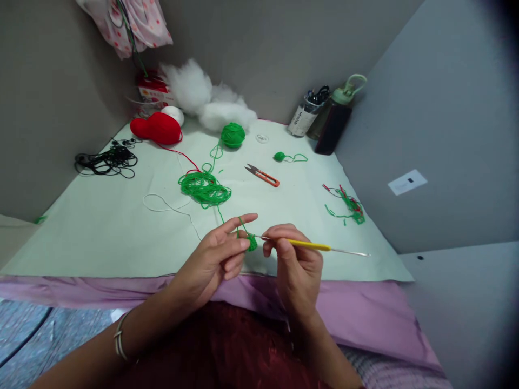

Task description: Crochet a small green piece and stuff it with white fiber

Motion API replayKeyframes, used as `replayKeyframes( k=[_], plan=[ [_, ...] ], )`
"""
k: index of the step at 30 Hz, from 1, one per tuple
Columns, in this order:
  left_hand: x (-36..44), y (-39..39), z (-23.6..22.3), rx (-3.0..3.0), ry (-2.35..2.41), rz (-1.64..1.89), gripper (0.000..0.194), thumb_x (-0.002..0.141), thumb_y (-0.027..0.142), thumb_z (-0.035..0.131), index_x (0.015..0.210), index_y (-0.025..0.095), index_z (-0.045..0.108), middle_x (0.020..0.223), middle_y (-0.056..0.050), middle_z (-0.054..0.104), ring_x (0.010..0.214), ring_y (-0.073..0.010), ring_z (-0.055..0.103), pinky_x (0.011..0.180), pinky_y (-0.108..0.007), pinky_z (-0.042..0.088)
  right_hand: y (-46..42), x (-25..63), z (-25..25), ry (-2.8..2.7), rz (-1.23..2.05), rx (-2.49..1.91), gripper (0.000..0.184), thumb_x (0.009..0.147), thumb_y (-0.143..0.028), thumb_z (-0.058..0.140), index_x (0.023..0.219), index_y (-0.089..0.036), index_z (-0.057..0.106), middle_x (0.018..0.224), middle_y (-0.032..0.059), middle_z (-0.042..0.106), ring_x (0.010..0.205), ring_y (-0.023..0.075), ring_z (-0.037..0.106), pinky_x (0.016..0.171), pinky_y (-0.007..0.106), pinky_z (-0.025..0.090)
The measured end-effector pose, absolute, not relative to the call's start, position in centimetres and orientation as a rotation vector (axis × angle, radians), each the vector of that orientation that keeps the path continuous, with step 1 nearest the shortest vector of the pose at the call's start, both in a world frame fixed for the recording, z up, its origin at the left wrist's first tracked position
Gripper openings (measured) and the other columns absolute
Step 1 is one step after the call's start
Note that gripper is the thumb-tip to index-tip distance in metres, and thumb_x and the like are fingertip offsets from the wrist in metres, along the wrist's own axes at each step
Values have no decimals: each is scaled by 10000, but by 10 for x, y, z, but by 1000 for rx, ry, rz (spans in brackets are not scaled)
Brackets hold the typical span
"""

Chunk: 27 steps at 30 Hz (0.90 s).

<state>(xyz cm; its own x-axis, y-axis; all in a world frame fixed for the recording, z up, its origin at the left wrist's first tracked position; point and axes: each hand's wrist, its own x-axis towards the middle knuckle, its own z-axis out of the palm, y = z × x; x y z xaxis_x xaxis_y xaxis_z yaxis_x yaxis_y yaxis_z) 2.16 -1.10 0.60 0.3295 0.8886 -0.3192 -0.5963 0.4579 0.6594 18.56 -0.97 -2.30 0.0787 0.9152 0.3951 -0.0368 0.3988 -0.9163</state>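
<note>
A small green crochet piece (pixel 252 242) is pinched between the thumb and fingers of my left hand (pixel 222 249). Green yarn loops over that hand's raised index finger and runs back to a loose tangle of green yarn (pixel 205 189). My right hand (pixel 298 259) grips a double-ended crochet hook (pixel 308 245) by its yellow handle. The hook's left tip meets the green piece; its other metal end points right. Behind the tangle sits a ball of green yarn (pixel 233 135). Orange-handled thread snips (pixel 263 175) lie beyond my hands.
Red yarn (pixel 157 128), white stuffing (pixel 206 97) and a black cord bundle (pixel 107 159) lie at the back left. A pen cup (pixel 302 119), green-lidded bottle (pixel 344 96) and dark phone (pixel 333 129) stand back right. Yarn scraps (pixel 352 206) lie right; a small green ball (pixel 279 156) sits centrally.
</note>
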Motion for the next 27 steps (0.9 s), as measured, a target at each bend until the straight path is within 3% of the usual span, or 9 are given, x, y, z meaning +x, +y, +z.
replayKeyframes(
  k=[6, 12, 19, 23, 27],
  plan=[
    [17, -9, 4, 471, 671, 1031, 336, 822, 142, 824, 1156, 172, 802, 845, 25, 589, 447, 30, 301, 405, -127, 259, -7, 188, -18, -1102, 1062, -831, 182, 993, -348, 674, 894, -218, 755, 789, 18, 692, 601, 124, 599, 523, 252, 495],
    [25, -14, 2, 639, 743, 1069, 365, 830, 233, 879, 1185, 248, 799, 848, 33, 613, 449, 11, 422, 413, -140, 326, -12, 184, -24, -1233, 987, -890, 131, 1008, -277, 670, 976, -240, 792, 884, 25, 748, 754, 148, 656, 692, 289, 538],
    [22, -15, 0, 693, 819, 1092, 331, 836, 269, 872, 1160, 240, 809, 929, 18, 610, 465, 13, 454, 428, -157, 358, -10, 185, -17, -1140, 1093, -819, 198, 1042, -313, 614, 935, -220, 752, 863, 21, 753, 693, 127, 652, 674, 270, 560],
    [21, -15, -3, 766, 874, 1119, 326, 847, 252, 851, 1169, 241, 802, 900, 29, 600, 477, 3, 470, 434, -157, 361, -15, 186, -15, -1270, 969, -859, 198, 1069, -248, 557, 995, -225, 739, 920, 21, 763, 717, 124, 678, 706, 280, 578],
    [23, -15, -1, 878, 953, 1156, 302, 869, 211, 815, 1169, 224, 789, 848, 44, 594, 484, -4, 474, 455, -160, 375, -21, 186, -17, -1524, 640, -865, 231, 1062, -143, 518, 1109, -240, 722, 953, 30, 757, 815, 151, 712, 750, 303, 599]
  ],
)
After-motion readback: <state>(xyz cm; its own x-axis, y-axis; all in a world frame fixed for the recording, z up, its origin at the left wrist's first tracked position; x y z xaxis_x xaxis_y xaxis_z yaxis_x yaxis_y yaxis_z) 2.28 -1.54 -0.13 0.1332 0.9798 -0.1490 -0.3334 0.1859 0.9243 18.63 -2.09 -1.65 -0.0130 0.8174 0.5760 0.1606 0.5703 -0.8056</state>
